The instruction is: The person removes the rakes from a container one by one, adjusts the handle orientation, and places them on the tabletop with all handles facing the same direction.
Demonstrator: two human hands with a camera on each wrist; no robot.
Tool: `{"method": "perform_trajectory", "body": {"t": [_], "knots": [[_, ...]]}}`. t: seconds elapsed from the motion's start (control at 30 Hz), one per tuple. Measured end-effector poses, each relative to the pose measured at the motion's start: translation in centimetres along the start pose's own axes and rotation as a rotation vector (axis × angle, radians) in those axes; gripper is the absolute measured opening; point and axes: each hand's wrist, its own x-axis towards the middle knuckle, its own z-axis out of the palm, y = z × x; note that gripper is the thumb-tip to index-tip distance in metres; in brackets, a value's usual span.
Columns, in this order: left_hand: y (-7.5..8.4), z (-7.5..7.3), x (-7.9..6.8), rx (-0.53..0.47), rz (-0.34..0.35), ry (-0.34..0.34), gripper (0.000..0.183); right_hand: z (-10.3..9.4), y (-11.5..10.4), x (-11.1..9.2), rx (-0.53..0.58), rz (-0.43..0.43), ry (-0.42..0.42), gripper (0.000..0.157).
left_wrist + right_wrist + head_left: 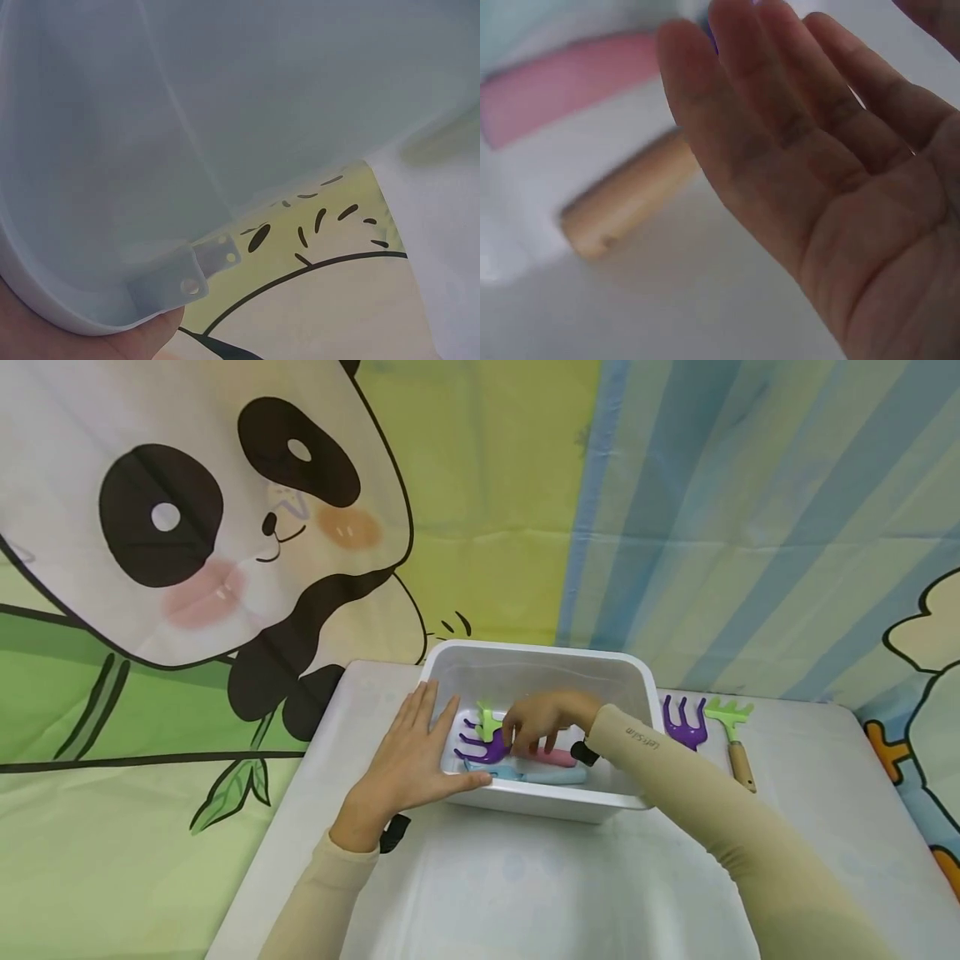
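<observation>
- counting first: one white bin (540, 647) on one white desk (540, 902), plus two hands in beige sleeves
- inside the bin, in the head view: one purple fork (492, 750), one green rake (487, 727), one pink handle (553, 757), one light blue tool (558, 775)
- also one wooden handle (630, 199) down there in the right wrist view, beside the pink; can't tell from which tool
- outside, on the desk just right of the bin: one more purple fork (683, 731), partly behind the sleeve, and one more green rake (729, 714) with a pale wood handle, both prongs-first toward the panda backdrop (480, 485)
- looks-wise: bin deep, glossy, with rounded corners and a thick rim; purple fork inside shiny, prongs toward the left wall; green rake right behind it, bright lime; blue tool long and slim along the front wall, pink one just behind
- left-hand grip (408, 760): fingers spread wide on the bin's left end, thumb along the front rim
- right-hand grip (547, 718): down in the bin over the tools, fingers loose and slightly bent, palm bare; can't tell about contact with the purple fork
</observation>
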Motion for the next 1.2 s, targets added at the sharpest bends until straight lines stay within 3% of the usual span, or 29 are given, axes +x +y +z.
{"method": "perform_trajectory", "body": {"t": [0.23,0.37,0.47,0.6,0.8,1.2], "knots": [[0.1,0.0,0.0,-0.008,0.006,0.000,0.125,1.7,1.6,1.5,-0.153,0.068,-0.072,0.023],[0.1,0.0,0.0,-0.010,0.002,-0.007,0.125,2.3,2.2,2.0,-0.184,0.084,-0.168,0.007],[0.1,0.0,0.0,-0.006,-0.003,-0.007,0.125,2.6,2.5,2.2,-0.171,0.105,-0.213,0.017],[0.1,0.0,0.0,-0.008,-0.009,-0.006,0.125,2.8,2.5,2.2,-0.140,0.141,-0.200,0.011],[0.2,-0.1,0.0,-0.012,-0.013,-0.010,0.126,2.9,2.4,2.1,-0.114,0.156,-0.182,0.014],[0.2,-0.1,0.0,-0.014,-0.016,-0.010,0.126,2.1,2.1,1.3,-0.135,0.154,-0.222,0.021]]}}
